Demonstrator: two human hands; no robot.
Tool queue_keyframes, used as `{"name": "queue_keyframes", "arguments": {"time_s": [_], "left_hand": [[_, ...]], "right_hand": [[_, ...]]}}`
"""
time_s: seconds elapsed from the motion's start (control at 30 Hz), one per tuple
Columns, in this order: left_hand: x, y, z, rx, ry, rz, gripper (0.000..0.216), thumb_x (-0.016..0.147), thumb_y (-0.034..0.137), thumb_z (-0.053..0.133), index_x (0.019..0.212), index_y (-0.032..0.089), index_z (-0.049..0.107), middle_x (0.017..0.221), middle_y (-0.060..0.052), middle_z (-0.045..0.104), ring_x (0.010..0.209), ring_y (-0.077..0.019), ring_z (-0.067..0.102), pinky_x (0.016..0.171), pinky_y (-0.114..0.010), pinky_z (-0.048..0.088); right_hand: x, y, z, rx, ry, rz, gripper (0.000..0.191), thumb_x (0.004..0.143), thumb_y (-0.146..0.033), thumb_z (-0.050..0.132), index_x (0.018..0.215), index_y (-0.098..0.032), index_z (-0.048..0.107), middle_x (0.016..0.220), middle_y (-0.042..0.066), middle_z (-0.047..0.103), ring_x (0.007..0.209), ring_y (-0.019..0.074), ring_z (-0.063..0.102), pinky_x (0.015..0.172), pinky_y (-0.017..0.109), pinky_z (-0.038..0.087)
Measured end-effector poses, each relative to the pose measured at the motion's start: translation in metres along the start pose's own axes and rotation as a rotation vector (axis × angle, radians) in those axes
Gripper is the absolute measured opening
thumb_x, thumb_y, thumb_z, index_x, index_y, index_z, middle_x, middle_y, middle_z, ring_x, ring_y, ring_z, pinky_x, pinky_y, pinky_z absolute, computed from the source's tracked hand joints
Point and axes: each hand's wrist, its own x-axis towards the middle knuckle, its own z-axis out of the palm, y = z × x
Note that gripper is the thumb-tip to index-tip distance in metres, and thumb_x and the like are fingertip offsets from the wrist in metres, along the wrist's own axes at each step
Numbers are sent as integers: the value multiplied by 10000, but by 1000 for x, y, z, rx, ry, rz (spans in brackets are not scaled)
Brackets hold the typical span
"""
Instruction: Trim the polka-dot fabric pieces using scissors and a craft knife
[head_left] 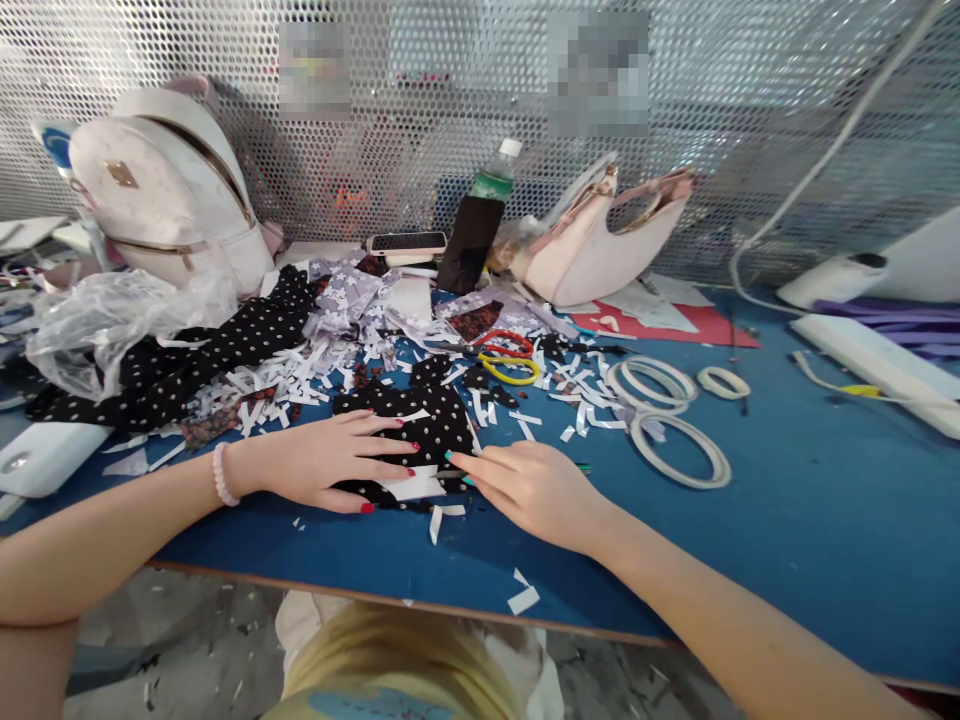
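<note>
My left hand (pixel 330 458) lies flat with its fingers spread over a piece of black fabric with white dots (pixel 442 420). White strips (pixel 416 484) show on the cloth beneath and between those fingers. From the right, my right hand (pixel 536 485) reaches the fabric's edge, index finger stretched along it and the other fingers curled under. A thin slim end pokes out by the fingertips and a greenish end shows behind the hand; what it is stays mostly hidden. Behind the fabric rest scissors with red and yellow handles (pixel 510 368).
White paper scraps (pixel 300 375) and patterned cloth offcuts (pixel 352 300) litter the blue table (pixel 817 520). Rolls of tape (pixel 679 450) lie at right. A backpack (pixel 172 190), a bottle (pixel 495 185) and a handbag (pixel 585 245) stand along the perforated metal screen (pixel 465 60).
</note>
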Motion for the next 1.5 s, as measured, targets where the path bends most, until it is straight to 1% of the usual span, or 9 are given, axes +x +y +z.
{"name": "queue_keyframes", "arguments": {"time_s": [0.13,0.23,0.43,0.53,0.77,0.93,1.13,1.33,1.5], "left_hand": [[0,0,-1,-20,13,2,516,966,358,516,1460,236,431,1555,-89,373,1482,-311,237,1210,-521,196],[0,0,0,-29,10,-6,522,962,357,522,1464,250,425,1559,-77,369,1489,-302,220,1217,-505,184],[-1,-1,2,-31,8,-10,526,966,370,515,1470,264,411,1565,-73,356,1490,-299,218,1218,-512,170],[-1,-1,2,-34,-11,-23,525,970,370,505,1475,271,401,1574,-60,341,1495,-290,202,1224,-499,149],[0,-1,1,-24,-17,-22,517,973,375,495,1470,258,411,1576,-60,337,1497,-290,195,1226,-495,134],[0,-1,1,-13,-19,-16,515,977,382,488,1468,246,414,1579,-63,330,1497,-294,192,1224,-497,142],[0,0,0,-39,-25,-26,522,973,369,499,1476,266,404,1575,-62,338,1495,-295,202,1222,-504,152],[1,0,0,-71,25,-9,532,959,357,531,1472,280,413,1551,-72,384,1478,-299,254,1220,-503,167],[1,-1,0,-52,-2,-16,524,963,368,520,1466,259,425,1559,-78,367,1483,-309,235,1217,-508,169]], "right_hand": [[1,0,0,7,-17,24,304,989,-163,411,1085,-165,699,729,23,684,593,113,608,563,264,374],[1,-2,-1,0,-15,12,299,985,-156,418,1081,-153,702,729,27,683,594,113,609,555,269,368],[1,-4,-1,-29,-38,-17,289,967,-131,447,1117,-135,694,732,32,676,609,115,608,552,276,361],[2,-4,0,-35,-26,-28,310,972,-116,426,1129,-138,693,712,24,664,595,111,590,549,278,355],[0,-4,1,-36,-60,-17,311,964,-116,442,1137,-158,697,714,17,660,580,102,572,552,271,361],[0,-4,0,-18,-78,-13,317,961,-122,444,1144,-173,698,732,13,672,588,99,583,550,272,380],[1,-4,-1,6,-51,-16,311,970,-127,433,1120,-160,704,705,12,665,571,101,580,544,266,372],[1,-3,-1,-1,-81,-11,311,971,-142,444,1145,-177,699,704,13,666,582,99,578,544,263,362],[0,-1,-2,23,-78,-6,321,986,-145,420,1136,-181,702,704,7,668,576,97,577,541,270,354]]}}
